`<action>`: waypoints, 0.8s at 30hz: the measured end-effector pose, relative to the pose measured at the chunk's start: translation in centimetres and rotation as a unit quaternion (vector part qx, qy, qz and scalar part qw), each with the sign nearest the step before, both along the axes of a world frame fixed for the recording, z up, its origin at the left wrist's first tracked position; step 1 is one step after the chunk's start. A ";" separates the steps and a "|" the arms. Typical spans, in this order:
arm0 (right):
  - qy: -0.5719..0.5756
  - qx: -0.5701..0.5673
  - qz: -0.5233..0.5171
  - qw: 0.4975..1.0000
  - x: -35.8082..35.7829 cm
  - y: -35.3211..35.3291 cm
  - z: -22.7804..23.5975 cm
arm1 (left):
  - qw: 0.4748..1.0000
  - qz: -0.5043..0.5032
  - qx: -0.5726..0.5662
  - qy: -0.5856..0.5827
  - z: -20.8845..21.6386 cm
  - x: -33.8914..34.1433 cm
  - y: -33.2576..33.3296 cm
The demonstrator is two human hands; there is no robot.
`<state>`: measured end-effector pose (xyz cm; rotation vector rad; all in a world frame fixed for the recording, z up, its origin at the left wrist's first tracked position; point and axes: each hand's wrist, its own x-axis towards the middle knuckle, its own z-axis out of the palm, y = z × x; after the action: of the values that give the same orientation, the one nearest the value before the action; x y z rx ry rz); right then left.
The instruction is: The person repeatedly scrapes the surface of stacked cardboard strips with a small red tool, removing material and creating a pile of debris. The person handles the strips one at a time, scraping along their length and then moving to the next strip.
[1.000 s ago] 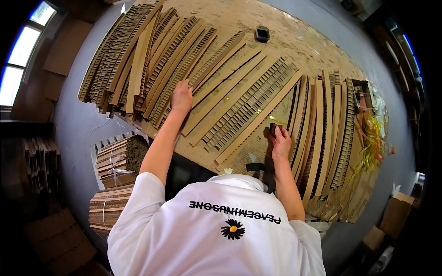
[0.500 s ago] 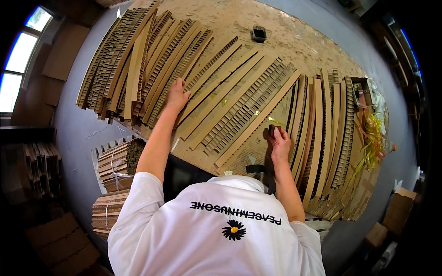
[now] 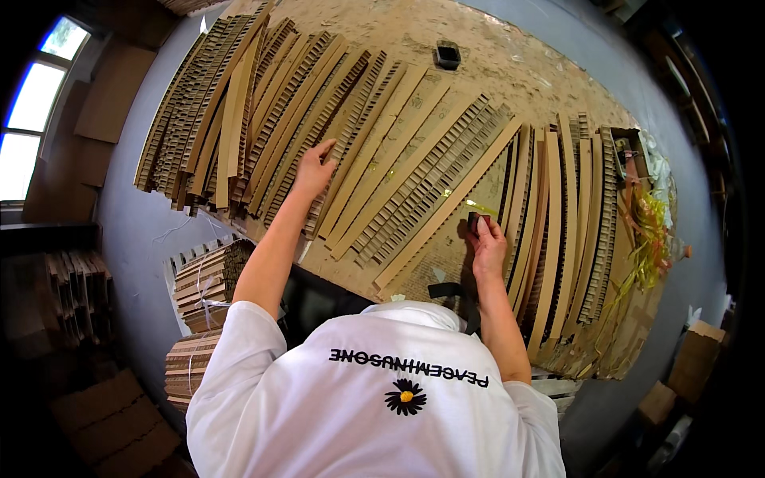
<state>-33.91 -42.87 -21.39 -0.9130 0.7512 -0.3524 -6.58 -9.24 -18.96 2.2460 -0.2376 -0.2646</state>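
Note:
Long honeycomb cardboard strips [image 3: 390,119] lie side by side across the worktable, some on their flat faces and others showing their cell edges. Over the strips left of the middle is my left hand [image 3: 315,169], thumb and fingers apart with nothing between them. It is nearest a strip on edge [image 3: 357,131]; whether it touches it I cannot tell. My right hand [image 3: 488,245] pinches a small dark red block [image 3: 476,221] above the table, between a slanting flat strip [image 3: 450,205] and the right-hand group of strips [image 3: 550,231].
A small black open container [image 3: 447,56] stands at the far side of the worktable [image 3: 526,80]. Densely packed strips [image 3: 199,103] fill its left end. Yellow ribbon [image 3: 649,239] tangles by a box [image 3: 625,151] at right. Tied strip bundles [image 3: 199,291] stand below the left edge.
Strips beside my left hand have shifted left and now stand on edge next to the left group. My left hand has opened and moved slightly. My right hand still holds the block, nearly in place.

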 end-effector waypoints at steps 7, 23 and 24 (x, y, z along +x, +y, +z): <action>-0.002 0.000 -0.004 1.000 0.1 -0.3 -0.4 | 0.991 -0.033 0.089 -0.097 -1.9 0.4 2.0; -0.006 0.021 0.002 1.000 0.6 0.1 0.3 | 0.963 -0.076 0.108 -0.235 -4.8 -4.1 -0.3; -0.004 0.019 0.002 1.000 0.5 0.0 0.2 | 0.963 -0.084 0.097 -0.235 -4.8 -4.1 -0.3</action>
<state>-33.43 -42.88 -21.16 -0.8770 0.7457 -0.3383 -10.65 -9.56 -23.77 2.4607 -0.6823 0.1722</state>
